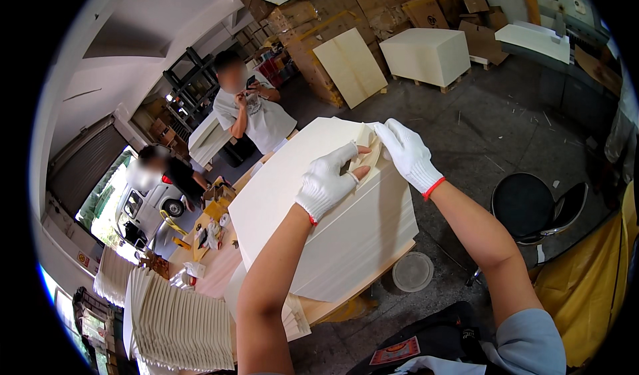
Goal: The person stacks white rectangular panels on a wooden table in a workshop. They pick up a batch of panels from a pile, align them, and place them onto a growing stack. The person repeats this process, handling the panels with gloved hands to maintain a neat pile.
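Note:
A tall stack of cream-white paper sheets (286, 168) stands in front of me. My left hand (329, 180), in a white knit glove with bare thumb and fingertip showing, is closed on the stack's near edge, where several lifted sheets (368, 164) curl up. My right hand (405, 154), in a white glove with a red cuff, holds the far right corner of these sheets. Its fingers are pressed together and its thumb is mostly hidden. Both hands are close together, with the curled edges between them.
More stacked sheets (180, 322) fan out at lower left. A wooden table (213, 258) carries small items. One person (256, 112) stands beyond the stack with a phone; another (180, 175) is farther left. A black stool (524, 205), a round bucket (413, 272) and a palletized white stack (429, 55) are rightward.

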`<state>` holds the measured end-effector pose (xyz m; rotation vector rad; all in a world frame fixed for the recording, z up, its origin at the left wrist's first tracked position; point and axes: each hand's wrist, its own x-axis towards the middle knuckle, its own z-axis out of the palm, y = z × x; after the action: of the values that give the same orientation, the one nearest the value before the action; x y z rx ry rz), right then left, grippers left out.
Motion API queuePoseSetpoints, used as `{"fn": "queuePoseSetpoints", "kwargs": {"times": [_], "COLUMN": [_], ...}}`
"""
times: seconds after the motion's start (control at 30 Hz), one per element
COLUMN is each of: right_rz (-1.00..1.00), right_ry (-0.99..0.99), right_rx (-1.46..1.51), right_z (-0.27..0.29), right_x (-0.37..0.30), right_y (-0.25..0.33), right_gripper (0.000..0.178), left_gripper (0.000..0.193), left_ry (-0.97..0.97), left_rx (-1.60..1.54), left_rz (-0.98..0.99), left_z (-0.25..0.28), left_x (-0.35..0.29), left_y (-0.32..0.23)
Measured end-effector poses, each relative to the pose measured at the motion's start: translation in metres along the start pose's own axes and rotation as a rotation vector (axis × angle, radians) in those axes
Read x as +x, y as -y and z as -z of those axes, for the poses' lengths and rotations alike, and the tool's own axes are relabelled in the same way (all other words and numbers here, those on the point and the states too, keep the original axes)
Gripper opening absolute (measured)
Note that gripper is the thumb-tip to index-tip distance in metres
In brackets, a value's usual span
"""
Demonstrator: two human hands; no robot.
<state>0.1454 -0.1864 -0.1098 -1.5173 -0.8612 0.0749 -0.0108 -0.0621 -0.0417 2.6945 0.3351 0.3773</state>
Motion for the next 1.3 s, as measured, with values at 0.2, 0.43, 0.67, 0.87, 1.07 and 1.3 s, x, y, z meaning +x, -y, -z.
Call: {"fn": "queuePoseSetpoints", "kwargs": {"times": [0.2,0.43,0.67,0.87,1.07,1.3], "right_rz": [0.003,0.133,0.027,-0.085,-0.071,-0.072], "right_ry": [-0.008,-0.037,0.021,0.021,0.001,0.002], "right_rx": [-0.009,-0.098,0.12,0.137,0.04,0.057], "right_z": [0.0,-0.004,-0.005,-0.006,-0.003,-0.005], "right_x": [-0.001,-0.001,0.005,0.007,0.005,0.006], "right_y": [-0.001,-0.013,-0.022,-0.016,-0.012,-0.016], "right_gripper": [0.053,0.043,0.042,0.044,0.045,0.046], "left_gripper": [0.042,0.059,0.049,0.047,0.057,0.055], "left_ry": [-0.033,-0.07,-0.072,-0.096,-0.034,-0.007], "left_rx": [0.015,-0.021,0.131,-0.012,0.028,-0.134], "left_rz": [-0.077,-0.048,0.015,-0.03,-0.026,0.064], "left_z": [-0.002,-0.004,-0.007,-0.008,-0.005,-0.003], "left_x": [-0.003,-0.003,0.027,0.024,0.001,0.001], "left_y": [-0.002,-0.001,0.002,0.015,-0.003,-0.009]}}
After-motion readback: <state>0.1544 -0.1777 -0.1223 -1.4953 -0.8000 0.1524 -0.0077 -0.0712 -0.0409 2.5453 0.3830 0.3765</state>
